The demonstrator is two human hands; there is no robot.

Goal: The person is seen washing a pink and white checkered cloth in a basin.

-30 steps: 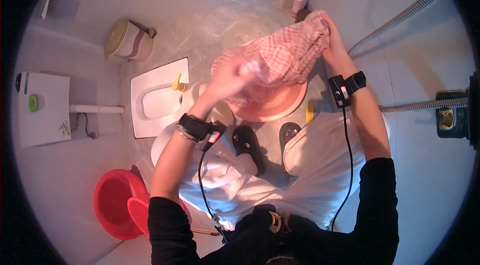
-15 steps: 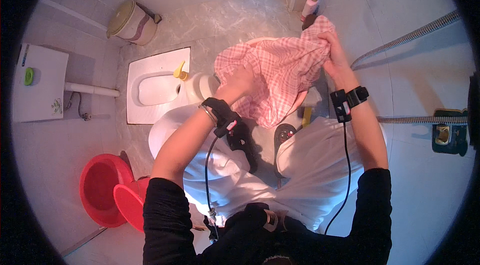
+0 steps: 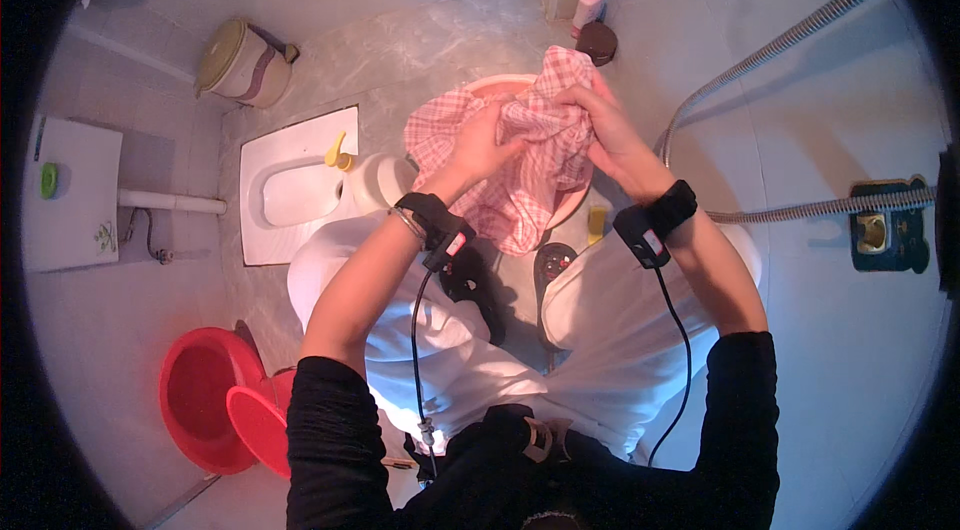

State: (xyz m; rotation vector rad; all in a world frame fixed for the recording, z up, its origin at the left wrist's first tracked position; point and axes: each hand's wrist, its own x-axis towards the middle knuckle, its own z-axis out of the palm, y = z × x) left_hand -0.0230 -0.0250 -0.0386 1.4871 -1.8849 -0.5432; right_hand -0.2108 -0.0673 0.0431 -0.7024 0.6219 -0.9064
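Note:
A pink-and-white checked cloth (image 3: 530,185) hangs bunched over a light pink basin (image 3: 500,83), whose far rim and right side show past it. My left hand (image 3: 480,146) grips the cloth from its left side, thumb toward the middle. At the upper right, my right hand (image 3: 612,135) is closed round a gathered fold. Part of the cloth spreads out left of my left hand, and a lower end hangs toward my feet. Whether it is a garment I cannot tell, and the basin's inside is mostly hidden.
A white jug with a yellow pump (image 3: 340,154) stands beside the squat toilet (image 3: 255,220). Beyond the basin are a pink pump bottle (image 3: 588,8) and a dark round object (image 3: 597,44). Red basins (image 3: 200,400) lie lower left; a lidded bin (image 3: 245,65) stands upper left; a metal hose (image 3: 780,50) runs right.
My right hand has come inward and to the left, bringing the stretched cloth into a tighter bunch. My left hand's thumb now shows. The whole view has shifted slightly.

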